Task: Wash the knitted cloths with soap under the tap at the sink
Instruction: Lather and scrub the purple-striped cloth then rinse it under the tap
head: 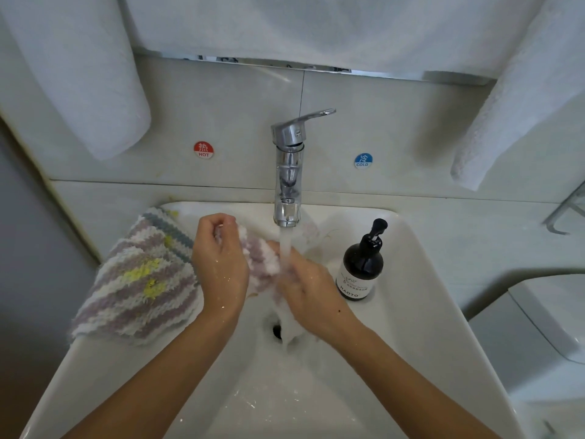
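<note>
A soapy pink and white knitted cloth (pixel 261 258) is bunched between both hands under the running tap (pixel 287 172). My left hand (pixel 220 264) grips its left end with curled fingers. My right hand (pixel 305 288) grips its right end, directly in the water stream, with foam over the fingers. A pile of striped knitted cloths (pixel 139 280), pink, white and grey with yellow patches, lies on the left rim of the white sink (pixel 421 312). A dark pump bottle of soap (pixel 362 264) stands on the sink's right side.
The drain (pixel 277 331) sits below the hands, with foamy water running into it. White towels (pixel 82 74) hang on the wall at left and right. Hot (pixel 203 150) and cold (pixel 363 160) stickers flank the tap. A white toilet lid (pixel 544 315) is at far right.
</note>
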### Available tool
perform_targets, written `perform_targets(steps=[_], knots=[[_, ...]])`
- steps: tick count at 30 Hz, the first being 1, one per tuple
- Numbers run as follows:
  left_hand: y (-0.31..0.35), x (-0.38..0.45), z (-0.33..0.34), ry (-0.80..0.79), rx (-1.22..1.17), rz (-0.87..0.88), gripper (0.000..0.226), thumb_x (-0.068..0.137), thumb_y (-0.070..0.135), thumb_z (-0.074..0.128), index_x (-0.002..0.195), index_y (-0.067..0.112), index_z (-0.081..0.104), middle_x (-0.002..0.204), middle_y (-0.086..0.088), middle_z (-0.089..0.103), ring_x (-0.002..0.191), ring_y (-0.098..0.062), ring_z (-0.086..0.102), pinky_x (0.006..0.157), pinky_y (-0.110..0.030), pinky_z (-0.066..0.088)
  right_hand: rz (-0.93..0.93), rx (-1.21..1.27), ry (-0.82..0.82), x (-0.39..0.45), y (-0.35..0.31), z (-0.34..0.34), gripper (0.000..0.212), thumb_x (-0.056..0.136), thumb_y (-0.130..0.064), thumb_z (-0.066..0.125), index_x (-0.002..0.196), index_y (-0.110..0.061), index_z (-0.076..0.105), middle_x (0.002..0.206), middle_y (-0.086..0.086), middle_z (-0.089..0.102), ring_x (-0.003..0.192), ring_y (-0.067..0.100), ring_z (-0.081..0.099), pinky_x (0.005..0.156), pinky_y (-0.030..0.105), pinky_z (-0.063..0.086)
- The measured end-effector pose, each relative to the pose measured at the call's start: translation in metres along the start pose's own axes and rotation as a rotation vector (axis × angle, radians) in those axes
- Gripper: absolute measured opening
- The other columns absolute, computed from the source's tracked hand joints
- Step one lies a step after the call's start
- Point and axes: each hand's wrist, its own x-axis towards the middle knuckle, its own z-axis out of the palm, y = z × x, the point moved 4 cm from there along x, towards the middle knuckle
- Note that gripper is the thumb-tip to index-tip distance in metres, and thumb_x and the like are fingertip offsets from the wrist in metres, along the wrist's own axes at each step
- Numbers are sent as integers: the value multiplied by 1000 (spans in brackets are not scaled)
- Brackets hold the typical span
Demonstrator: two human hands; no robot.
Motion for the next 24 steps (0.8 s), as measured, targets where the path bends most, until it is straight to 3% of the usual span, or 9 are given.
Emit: perform_targets(steps=[2,4,8,11,13,15,17,21,24], knots=[[-2,-4,3,-68,11,11,11,99,10,49,96,15,58,81,13,56,70,10,52,66,-5,39,43,126,81,1,1,-7,37,94,-14,44,123,-30,59,96,-5,67,67,-1,55,61,15,45],[-2,-13,8,-148,21,34,13,99,8,48,99,15,59,86,13,59,76,9,54,70,-6,41,115,316,169,2,0,-11,39,96,-4,43,117,-30,62,92,-1,66,61,1,54,54,15,47],[1,-37,21,-308,-1,-20,12,100,23,49,106,21,59,90,10,65,81,1,62,69,-15,50,218,557,351,4,4,-12,25,94,-15,49,104,-31,65,97,-12,67,88,-2,62,75,16,48],[0,-50,27,-368,-13,-140,18,97,40,51,111,30,54,86,11,67,77,1,66,67,-28,58,245,728,349,4,1,-7,18,94,-19,51,102,-25,65,95,-8,68,90,6,66,68,19,52],[-3,-55,29,-384,-14,-214,23,96,44,49,112,28,53,80,8,68,71,-2,67,66,-36,60,232,704,378,4,-1,-6,13,98,-20,50,96,-22,63,83,-13,68,82,4,66,65,20,51],[-4,-58,29,-389,11,-224,24,97,42,47,111,24,52,75,6,68,68,-4,67,64,-32,59,232,594,416,4,-1,-5,15,99,-28,50,90,-21,60,71,-17,65,72,-1,64,65,20,51],[-4,-59,28,-368,38,-204,22,98,41,46,105,22,54,74,3,68,68,-8,67,60,-28,58,250,514,439,5,-1,-2,24,99,-34,49,84,-19,59,68,-11,64,68,1,62,65,21,51],[-5,-56,25,-321,87,-179,34,97,44,48,84,14,58,73,-6,64,69,-19,64,60,-39,54,287,355,431,6,-1,-2,39,101,-33,45,64,-20,47,59,-7,51,58,0,50,57,17,39],[-5,-51,24,-299,54,-163,34,96,34,52,75,8,58,67,-5,60,61,-19,57,55,-32,48,354,315,418,8,-1,-1,42,101,-37,40,62,-22,44,62,-6,49,63,6,49,60,23,38]])
